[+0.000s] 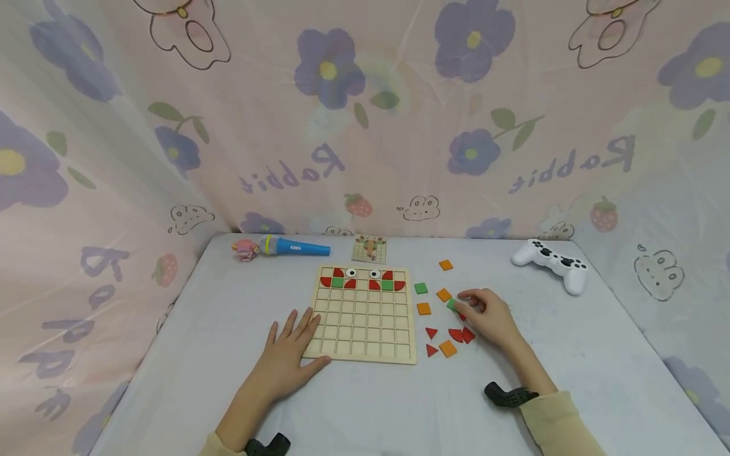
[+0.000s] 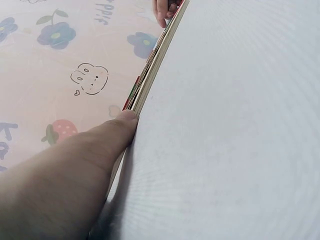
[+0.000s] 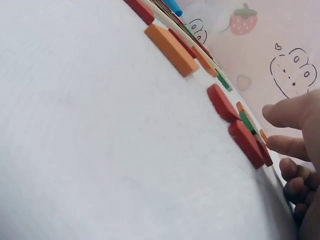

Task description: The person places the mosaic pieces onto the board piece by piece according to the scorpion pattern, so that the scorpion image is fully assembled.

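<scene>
A square wooden grid board point(image 1: 365, 324) lies on the table, its top rows holding red and green tiles and two round eye pieces. My left hand point(image 1: 288, 361) rests at the board's left edge with fingers spread; in the left wrist view the thumb point(image 2: 117, 131) touches the board's side. My right hand point(image 1: 487, 316) is over the loose tiles, fingers bent, beside a green square tile point(image 1: 452, 304). In the right wrist view, that green tile point(image 3: 247, 122) is near red pieces point(image 3: 246, 144), and the thumb and a finger stand apart from it.
Orange square tiles point(image 1: 447, 348), red triangles point(image 1: 431, 332) and another green tile point(image 1: 421, 288) lie right of the board. Behind it is a small pattern card point(image 1: 369, 249). A blue microphone point(image 1: 296, 247), a pink figurine point(image 1: 245, 249) and a white game controller point(image 1: 551, 265) sit farther back.
</scene>
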The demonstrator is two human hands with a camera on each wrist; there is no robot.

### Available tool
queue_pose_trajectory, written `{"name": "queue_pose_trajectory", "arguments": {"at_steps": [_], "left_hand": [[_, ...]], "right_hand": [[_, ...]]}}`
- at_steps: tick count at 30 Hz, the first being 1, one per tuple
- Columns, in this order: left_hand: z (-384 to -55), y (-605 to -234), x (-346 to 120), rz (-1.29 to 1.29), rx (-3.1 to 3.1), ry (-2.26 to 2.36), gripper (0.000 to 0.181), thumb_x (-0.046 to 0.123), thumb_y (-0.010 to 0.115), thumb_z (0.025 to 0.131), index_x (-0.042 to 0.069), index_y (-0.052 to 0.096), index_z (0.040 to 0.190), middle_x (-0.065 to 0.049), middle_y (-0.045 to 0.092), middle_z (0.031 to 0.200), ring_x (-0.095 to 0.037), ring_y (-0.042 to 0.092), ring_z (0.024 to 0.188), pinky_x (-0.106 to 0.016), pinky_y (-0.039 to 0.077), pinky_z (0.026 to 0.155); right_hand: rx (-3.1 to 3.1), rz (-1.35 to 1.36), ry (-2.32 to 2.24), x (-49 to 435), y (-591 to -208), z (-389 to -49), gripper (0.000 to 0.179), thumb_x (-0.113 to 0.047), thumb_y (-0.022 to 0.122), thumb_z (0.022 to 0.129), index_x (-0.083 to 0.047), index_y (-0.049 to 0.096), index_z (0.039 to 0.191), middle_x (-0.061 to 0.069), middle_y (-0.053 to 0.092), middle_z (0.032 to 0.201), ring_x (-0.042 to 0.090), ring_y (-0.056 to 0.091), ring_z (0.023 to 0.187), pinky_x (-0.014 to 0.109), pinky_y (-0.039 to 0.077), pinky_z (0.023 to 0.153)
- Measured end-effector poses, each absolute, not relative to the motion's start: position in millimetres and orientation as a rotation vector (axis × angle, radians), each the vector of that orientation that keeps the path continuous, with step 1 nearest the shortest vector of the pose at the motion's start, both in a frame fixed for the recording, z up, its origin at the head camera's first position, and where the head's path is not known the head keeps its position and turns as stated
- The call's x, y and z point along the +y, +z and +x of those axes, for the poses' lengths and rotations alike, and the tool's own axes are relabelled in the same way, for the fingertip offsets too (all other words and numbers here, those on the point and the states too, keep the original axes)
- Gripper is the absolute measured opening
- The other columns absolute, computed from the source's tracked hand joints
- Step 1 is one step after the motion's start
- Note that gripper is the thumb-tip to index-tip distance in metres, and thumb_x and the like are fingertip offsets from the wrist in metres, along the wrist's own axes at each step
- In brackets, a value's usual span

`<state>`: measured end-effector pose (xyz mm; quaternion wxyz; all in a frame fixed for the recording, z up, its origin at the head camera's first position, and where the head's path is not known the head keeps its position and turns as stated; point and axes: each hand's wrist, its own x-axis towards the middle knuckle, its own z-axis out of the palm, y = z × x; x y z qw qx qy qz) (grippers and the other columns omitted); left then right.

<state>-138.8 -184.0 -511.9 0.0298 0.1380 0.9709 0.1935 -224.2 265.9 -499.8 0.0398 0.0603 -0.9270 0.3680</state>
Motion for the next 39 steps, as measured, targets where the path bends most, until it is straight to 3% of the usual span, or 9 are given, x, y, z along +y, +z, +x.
{"name": "queue_pose_trajectory", "arguments": {"at_steps": [18,39], "left_hand": [[-138.6,-511.5,-184.3,0.416,2.986,0.62,0.093,0.071,0.057,0.098,0.015,0.033,0.168,-0.006,0.022,0.176,-0.04,0.011,0.164,-0.073,0.005,0.126],[-139.3,-509.8,-182.7,0.43,2.982,0.636,0.092,0.068,0.06,0.098,0.013,0.036,0.167,-0.008,0.024,0.175,-0.041,0.013,0.163,-0.074,0.007,0.125]], "right_hand": [[-2.808,0.369,0.993,268.9,-510.5,-225.5,0.025,-0.018,0.08,0.092,-0.004,0.071,0.111,0.009,0.064,0.101,0.024,0.058,0.095,0.048,0.05,0.088],[-2.758,0.331,0.949,269.9,-514.9,-227.3,0.02,-0.013,0.078,0.091,-0.003,0.072,0.107,0.008,0.065,0.096,0.023,0.059,0.089,0.043,0.051,0.082]]}}
